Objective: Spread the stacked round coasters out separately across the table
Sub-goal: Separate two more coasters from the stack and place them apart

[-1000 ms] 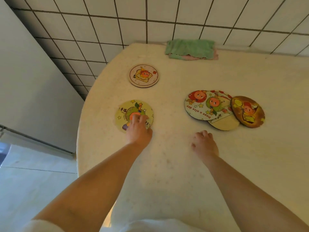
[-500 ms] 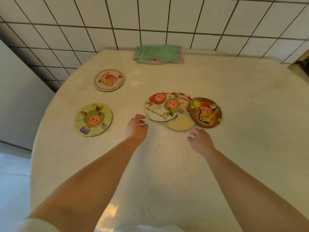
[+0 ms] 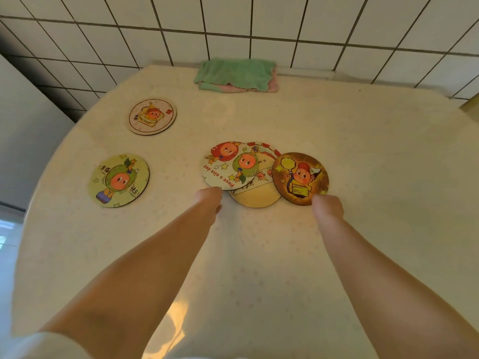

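Five round cartoon coasters lie on the cream table (image 3: 375,177). A pink coaster (image 3: 152,116) and a green coaster (image 3: 118,180) lie apart at the left. In the middle, a white "Have a nice day" coaster (image 3: 230,165) and a brown coaster (image 3: 300,178) overlap a beige coaster (image 3: 255,195) lying under them. My left hand (image 3: 208,200) touches the near edge of the white coaster. My right hand (image 3: 328,206) touches the near edge of the brown one. Both sets of fingers are hidden behind the hands.
A folded green cloth (image 3: 236,73) on a pink one lies at the table's far edge against the tiled wall (image 3: 233,27). The table's rounded edge curves along the left, with floor (image 3: 7,229) below it. Bare tabletop stretches to the right of the brown coaster.
My left hand left the green coaster and moved right to the white coaster's edge. My right hand moved forward to the brown coaster's edge. The view shifted right.
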